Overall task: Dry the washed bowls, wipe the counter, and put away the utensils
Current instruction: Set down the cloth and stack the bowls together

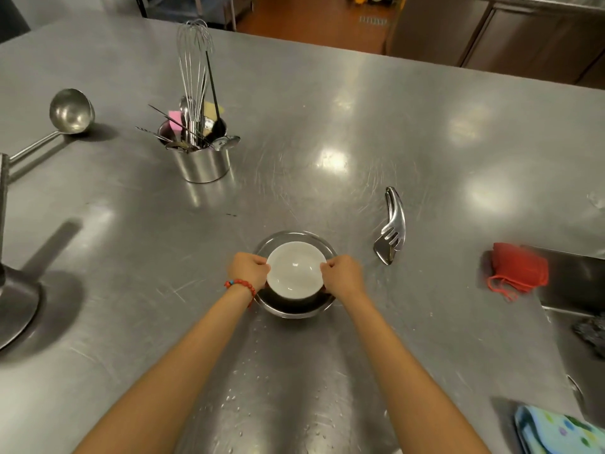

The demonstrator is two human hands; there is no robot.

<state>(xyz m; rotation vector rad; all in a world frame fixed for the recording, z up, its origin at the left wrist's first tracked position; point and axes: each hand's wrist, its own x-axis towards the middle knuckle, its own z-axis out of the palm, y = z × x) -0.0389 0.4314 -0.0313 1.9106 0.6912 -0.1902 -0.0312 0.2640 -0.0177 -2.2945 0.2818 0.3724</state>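
Bare steel counter lying open around frame centre, left hand and right hand pinching opposite rims of white bowl sitting inside metal bowl.

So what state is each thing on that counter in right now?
White bowl: upright, inside the metal bowl, gripped at both rims.
Metal bowl: upright on the counter.
Left hand: grips the white bowl.
Right hand: grips the white bowl.
Counter: water drops near the person.
Red cloth: crumpled by the sink.
Utensil pot: upright, full.
Ladle: lying loose.
Slotted server: lying loose.
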